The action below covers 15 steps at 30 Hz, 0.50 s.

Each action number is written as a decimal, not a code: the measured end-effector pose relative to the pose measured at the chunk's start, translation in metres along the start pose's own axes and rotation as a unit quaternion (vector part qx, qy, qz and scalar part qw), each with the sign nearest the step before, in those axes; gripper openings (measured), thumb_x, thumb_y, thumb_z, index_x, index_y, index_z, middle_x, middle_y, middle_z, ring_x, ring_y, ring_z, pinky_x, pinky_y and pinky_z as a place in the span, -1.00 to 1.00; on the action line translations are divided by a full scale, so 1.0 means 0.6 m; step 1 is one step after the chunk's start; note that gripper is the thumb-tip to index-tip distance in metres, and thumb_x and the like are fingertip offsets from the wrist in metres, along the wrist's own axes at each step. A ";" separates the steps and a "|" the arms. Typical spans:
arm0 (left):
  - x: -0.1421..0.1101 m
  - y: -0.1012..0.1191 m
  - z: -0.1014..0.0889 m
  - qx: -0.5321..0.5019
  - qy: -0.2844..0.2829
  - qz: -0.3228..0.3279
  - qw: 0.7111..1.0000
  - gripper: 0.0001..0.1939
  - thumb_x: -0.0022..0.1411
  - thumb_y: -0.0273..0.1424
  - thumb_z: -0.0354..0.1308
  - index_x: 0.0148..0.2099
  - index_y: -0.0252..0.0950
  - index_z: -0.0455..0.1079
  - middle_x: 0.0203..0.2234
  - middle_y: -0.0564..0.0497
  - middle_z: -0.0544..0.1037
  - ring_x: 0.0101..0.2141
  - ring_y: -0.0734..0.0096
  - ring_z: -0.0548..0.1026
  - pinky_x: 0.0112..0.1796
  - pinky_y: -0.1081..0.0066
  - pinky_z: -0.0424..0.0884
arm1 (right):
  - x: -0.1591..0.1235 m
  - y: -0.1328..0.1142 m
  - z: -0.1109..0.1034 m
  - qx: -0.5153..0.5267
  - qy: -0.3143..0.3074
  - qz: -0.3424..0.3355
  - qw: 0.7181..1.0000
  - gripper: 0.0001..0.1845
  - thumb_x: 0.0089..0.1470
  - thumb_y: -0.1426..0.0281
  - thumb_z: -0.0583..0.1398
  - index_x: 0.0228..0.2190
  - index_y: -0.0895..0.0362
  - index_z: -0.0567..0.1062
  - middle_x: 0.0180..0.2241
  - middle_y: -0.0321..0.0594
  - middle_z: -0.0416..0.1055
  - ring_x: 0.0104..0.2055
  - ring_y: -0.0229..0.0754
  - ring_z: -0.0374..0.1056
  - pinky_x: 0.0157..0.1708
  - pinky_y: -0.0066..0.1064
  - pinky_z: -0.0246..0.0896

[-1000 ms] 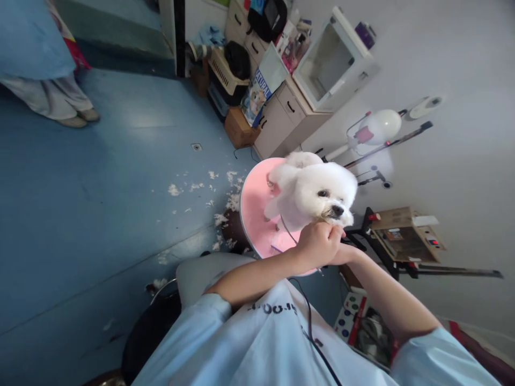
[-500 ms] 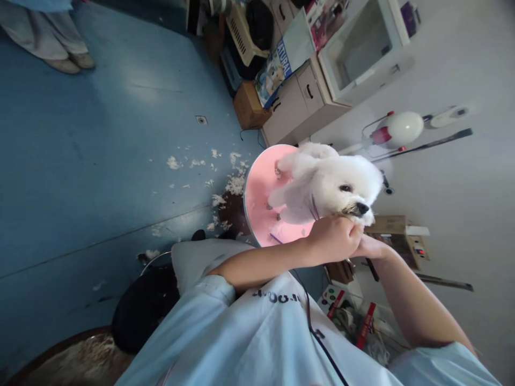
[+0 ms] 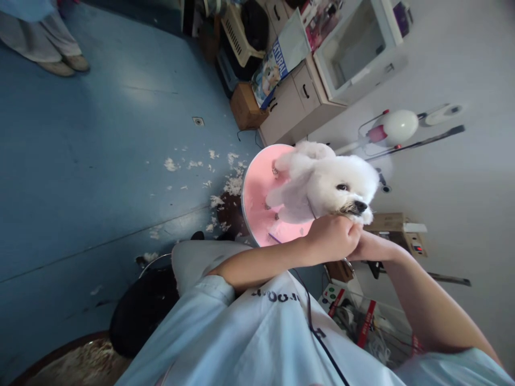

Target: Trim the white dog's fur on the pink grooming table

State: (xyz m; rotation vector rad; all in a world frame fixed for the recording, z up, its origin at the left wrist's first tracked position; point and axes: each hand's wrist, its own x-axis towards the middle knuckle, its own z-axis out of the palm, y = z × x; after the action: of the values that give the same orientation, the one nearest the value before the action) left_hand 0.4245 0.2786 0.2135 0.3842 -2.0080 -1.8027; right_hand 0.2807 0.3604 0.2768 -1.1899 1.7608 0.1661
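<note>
Blue floor (image 3: 100,161), white fur clippings (image 3: 225,185) scattered near the round pink surface (image 3: 255,206). White dog (image 3: 325,182) stands on the surface, head toward the person. Left hand (image 3: 333,238) curled closed under the dog's chin, gripping chin fur. Right hand (image 3: 372,246) touches the left; its grip cannot be made out.

A blue and white bag (image 3: 277,61) leaning on the cabinet (image 3: 290,104), well beyond the closed left hand (image 3: 333,237) and off to its left, reads "ATURAL" in white capitals. Dark print on the light blue shirt (image 3: 277,296), near that hand's forearm, is too blurred to read.
</note>
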 end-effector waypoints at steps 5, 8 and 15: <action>-0.003 -0.001 0.000 0.018 -0.015 0.000 1.000 -0.55 0.35 -0.30 -0.17 -0.30 -0.40 0.50 -0.31 -0.19 0.58 -0.24 0.21 0.54 -0.15 0.29 0.44 | -0.003 0.004 0.005 -0.023 0.018 0.001 1.000 -0.82 -0.11 0.54 0.23 -0.35 0.25 0.56 -0.33 -0.09 0.56 -0.27 -0.11 0.47 -0.27 -0.48 0.41; -0.003 0.001 0.001 0.023 -0.024 -0.001 0.999 -0.56 0.35 -0.31 -0.17 -0.30 -0.40 0.50 -0.30 -0.19 0.58 -0.23 0.22 0.53 -0.14 0.30 0.43 | -0.006 0.006 0.005 -0.046 0.015 0.000 0.999 -0.79 -0.12 0.54 0.23 -0.34 0.27 0.56 -0.32 -0.08 0.56 -0.30 -0.13 0.46 -0.29 -0.48 0.40; -0.014 -0.029 0.012 0.001 -0.025 -0.003 1.000 -0.53 0.33 -0.27 -0.17 -0.37 -0.40 0.49 -0.39 -0.18 0.57 -0.32 0.22 0.50 -0.23 0.31 0.38 | 0.027 0.049 0.035 -0.078 0.022 -0.038 0.996 -0.84 -0.13 0.55 0.20 -0.40 0.25 0.53 -0.39 -0.17 0.52 -0.31 -0.18 0.41 -0.28 -0.48 0.35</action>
State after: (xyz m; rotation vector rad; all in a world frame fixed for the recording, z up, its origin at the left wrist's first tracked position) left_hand 0.4272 0.2866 0.1948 0.3484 -2.0435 -1.8311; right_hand 0.2703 0.3771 0.2425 -1.3803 1.7636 0.2373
